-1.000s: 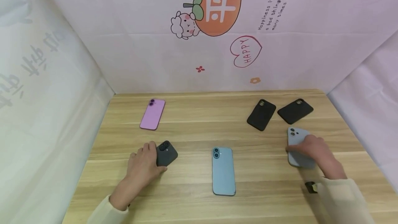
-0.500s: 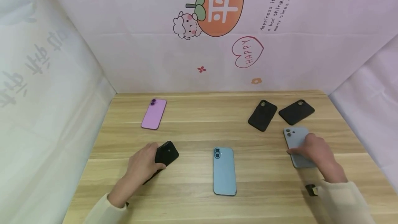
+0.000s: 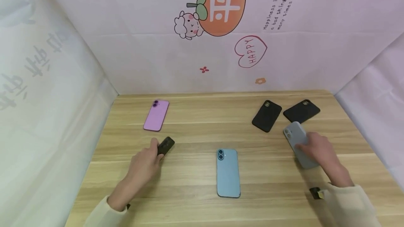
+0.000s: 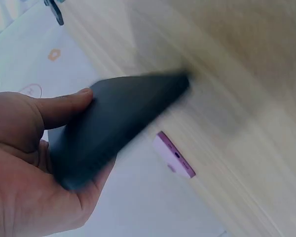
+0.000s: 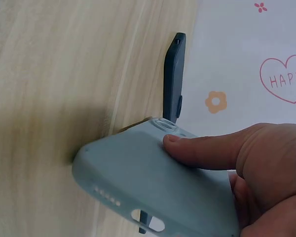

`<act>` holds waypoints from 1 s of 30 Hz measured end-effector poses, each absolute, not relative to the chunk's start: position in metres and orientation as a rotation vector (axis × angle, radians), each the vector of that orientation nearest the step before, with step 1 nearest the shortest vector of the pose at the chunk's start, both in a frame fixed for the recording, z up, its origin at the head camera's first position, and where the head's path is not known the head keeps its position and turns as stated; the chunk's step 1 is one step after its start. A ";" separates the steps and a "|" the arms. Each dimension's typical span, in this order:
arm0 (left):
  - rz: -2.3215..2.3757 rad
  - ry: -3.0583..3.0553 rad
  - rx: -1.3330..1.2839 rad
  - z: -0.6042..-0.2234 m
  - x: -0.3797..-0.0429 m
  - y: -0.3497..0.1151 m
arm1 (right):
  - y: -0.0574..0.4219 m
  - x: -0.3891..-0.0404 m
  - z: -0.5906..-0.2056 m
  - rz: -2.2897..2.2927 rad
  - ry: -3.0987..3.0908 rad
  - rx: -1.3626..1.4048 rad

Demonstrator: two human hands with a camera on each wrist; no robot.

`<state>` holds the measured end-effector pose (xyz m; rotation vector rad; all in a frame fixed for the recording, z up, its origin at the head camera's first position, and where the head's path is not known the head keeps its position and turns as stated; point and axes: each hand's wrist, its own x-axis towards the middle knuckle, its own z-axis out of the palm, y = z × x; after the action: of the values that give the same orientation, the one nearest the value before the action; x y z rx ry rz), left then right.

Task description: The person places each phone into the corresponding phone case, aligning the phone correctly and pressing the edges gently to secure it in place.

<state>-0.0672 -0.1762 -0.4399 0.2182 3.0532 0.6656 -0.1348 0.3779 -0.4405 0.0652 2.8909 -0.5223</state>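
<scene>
On the left side of the table, my left hand [image 3: 143, 165] grips a black phone [image 3: 166, 145], tilted up and seen nearly edge-on in the head view. The left wrist view has the dark phone [image 4: 118, 108] blurred, the thumb over one side and fingers beneath. At the right, my right hand [image 3: 323, 155] holds a pale grey-blue phone case [image 3: 298, 139] by its side, tilted. Up close in the right wrist view, the case [image 5: 143, 168] has a see-through port opening and small speaker holes, with my thumb across its back.
A light blue phone [image 3: 228, 174] lies back up at the table's middle. Further back on the left lies a lilac phone [image 3: 156, 115]. Two black phone cases [image 3: 267, 116] lie at the back right, close beyond my right hand. White printed cloth [image 3: 142, 55] walls the table.
My left hand has lifted and turned the black phone from lying flatter to nearly edge-on. My right hand has raised and tilted the grey-blue case, its camera end shifting left and back.
</scene>
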 end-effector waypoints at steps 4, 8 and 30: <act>0.810 3.056 0.206 -0.437 -0.069 -0.179 | 0.376 -0.134 -0.437 -0.529 2.889 0.033; 1.049 2.986 0.188 -0.435 -0.074 -0.180 | 0.374 -0.133 -0.433 -0.534 2.879 0.035; 2.290 1.580 -0.147 -0.438 -0.087 -0.138 | 0.293 -0.134 -0.389 -0.953 2.941 -0.116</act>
<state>-0.0872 -0.1378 -0.4382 -0.1472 1.5804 2.2899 -0.1335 0.2927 -0.3886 -0.1162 2.9409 -0.9534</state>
